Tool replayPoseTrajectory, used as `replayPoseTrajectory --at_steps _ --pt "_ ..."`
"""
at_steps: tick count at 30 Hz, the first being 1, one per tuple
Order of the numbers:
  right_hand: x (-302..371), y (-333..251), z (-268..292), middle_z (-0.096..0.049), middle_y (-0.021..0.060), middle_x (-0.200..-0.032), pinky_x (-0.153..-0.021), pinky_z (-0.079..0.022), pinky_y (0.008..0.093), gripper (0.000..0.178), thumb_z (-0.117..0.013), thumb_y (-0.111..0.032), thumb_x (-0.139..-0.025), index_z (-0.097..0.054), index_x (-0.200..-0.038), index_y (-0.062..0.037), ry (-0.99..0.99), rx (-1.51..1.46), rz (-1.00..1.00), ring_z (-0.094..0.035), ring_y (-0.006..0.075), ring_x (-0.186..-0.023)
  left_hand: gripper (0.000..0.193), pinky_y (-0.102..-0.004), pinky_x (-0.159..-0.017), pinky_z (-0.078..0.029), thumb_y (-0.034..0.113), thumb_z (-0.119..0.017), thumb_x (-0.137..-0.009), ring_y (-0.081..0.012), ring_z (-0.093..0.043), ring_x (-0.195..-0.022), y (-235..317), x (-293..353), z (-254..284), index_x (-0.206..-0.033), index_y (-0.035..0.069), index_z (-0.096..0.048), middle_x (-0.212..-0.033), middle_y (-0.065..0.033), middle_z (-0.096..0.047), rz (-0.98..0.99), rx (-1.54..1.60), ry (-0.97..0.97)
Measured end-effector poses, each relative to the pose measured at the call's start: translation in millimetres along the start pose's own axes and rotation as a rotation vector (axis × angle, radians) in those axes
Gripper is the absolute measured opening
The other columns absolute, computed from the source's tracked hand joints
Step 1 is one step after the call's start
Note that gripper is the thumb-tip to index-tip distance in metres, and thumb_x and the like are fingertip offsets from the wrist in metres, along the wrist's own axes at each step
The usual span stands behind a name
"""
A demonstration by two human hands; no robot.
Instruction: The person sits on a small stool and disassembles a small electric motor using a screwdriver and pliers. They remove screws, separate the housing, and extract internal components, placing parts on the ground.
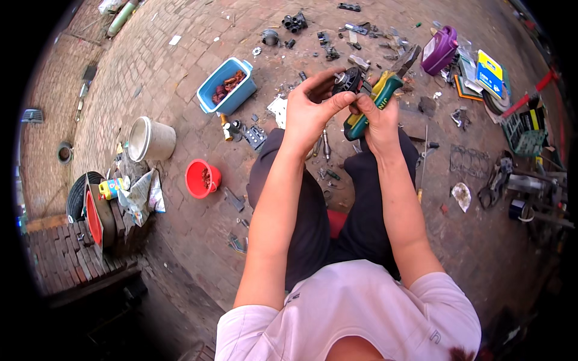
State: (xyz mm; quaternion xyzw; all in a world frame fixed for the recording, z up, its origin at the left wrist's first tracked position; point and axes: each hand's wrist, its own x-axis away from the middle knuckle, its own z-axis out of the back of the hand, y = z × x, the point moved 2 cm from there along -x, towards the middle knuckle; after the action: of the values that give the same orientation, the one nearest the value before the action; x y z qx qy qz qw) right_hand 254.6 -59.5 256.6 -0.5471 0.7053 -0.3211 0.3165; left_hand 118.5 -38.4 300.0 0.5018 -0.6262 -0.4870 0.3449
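Above my knees, my left hand [313, 108] grips a round black part [348, 82] with a metal centre, thumb and fingers around its rim. Beside it, my right hand [380, 120] is closed on pliers with green and yellow handles [385, 93]. The dark jaws of the pliers [407, 61] point up and away to the right. Both thumbs come close together at the lower edge of the black part. Whether the right fingertips also touch that part is hard to make out.
To the left stand a blue tub [235, 99] with reddish scrap, a red bucket [195, 179] and a white bucket [150, 139]. Loose metal parts [361, 61] lie ahead. A purple jug [439, 50] and a green crate [524, 133] are on the right.
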Motion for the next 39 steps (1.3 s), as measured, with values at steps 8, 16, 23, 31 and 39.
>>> replayPoseTrajectory --at_steps 8,16,23,31,39 --pt "-1 2 -1 -0.054 0.0018 -0.088 -0.068 -0.048 0.0239 0.049 -0.084 -0.009 -0.07 -0.045 -0.1 -0.0067 0.085 0.102 0.087 -0.056 0.0104 -0.076 0.05 -0.0298 -0.087 -0.046 0.03 -0.073 -0.083 -0.0169 -0.06 -0.097 -7 -1 8 -0.116 -0.005 -0.059 -0.106 -0.0105 -0.064 0.134 -0.102 -0.05" --pt "-3 8 -5 -0.057 0.0029 -0.087 -0.067 -0.048 0.0247 0.052 -0.087 -0.009 -0.064 -0.046 -0.096 -0.003 0.145 0.409 0.239 -0.055 0.0093 -0.074 0.048 -0.0287 -0.079 -0.048 0.039 -0.06 -0.092 -0.0138 -0.059 -0.087 -26 -4 12 -0.109 -0.006 -0.061 -0.097 -0.0089 -0.064 0.185 0.016 0.036" --pt "-3 9 -5 -0.058 0.0037 -0.093 -0.067 -0.047 0.0239 0.056 -0.086 -0.01 -0.064 -0.048 -0.103 -0.0016 0.148 0.423 0.21 -0.055 0.0097 -0.077 0.048 -0.0282 -0.077 -0.049 0.04 -0.06 -0.091 -0.0135 -0.059 -0.085 -25 -3 14 -0.108 -0.004 -0.063 -0.096 -0.0086 -0.065 0.23 0.081 0.121" --pt "-2 11 -2 -0.056 0.0037 -0.096 -0.068 -0.046 0.023 0.056 -0.086 -0.011 -0.066 -0.048 -0.105 -0.0022 0.136 0.396 0.195 -0.053 0.0092 -0.081 0.043 -0.0297 -0.081 -0.049 0.037 -0.059 -0.093 -0.0152 -0.06 -0.089 -25 -3 10 -0.107 -0.004 -0.061 -0.099 -0.0092 -0.064 0.107 0.058 0.074" --pt "-1 8 -3 -0.055 0.0033 -0.098 -0.072 -0.047 0.0244 0.057 -0.087 -0.013 -0.065 -0.049 -0.105 -0.0021 0.112 0.367 0.215 -0.054 0.0101 -0.082 0.043 -0.0294 -0.083 -0.047 0.038 -0.058 -0.093 -0.0149 -0.06 -0.091 -18 1 2 -0.108 -0.002 -0.059 -0.101 -0.0093 -0.064 0.128 0.176 0.073"
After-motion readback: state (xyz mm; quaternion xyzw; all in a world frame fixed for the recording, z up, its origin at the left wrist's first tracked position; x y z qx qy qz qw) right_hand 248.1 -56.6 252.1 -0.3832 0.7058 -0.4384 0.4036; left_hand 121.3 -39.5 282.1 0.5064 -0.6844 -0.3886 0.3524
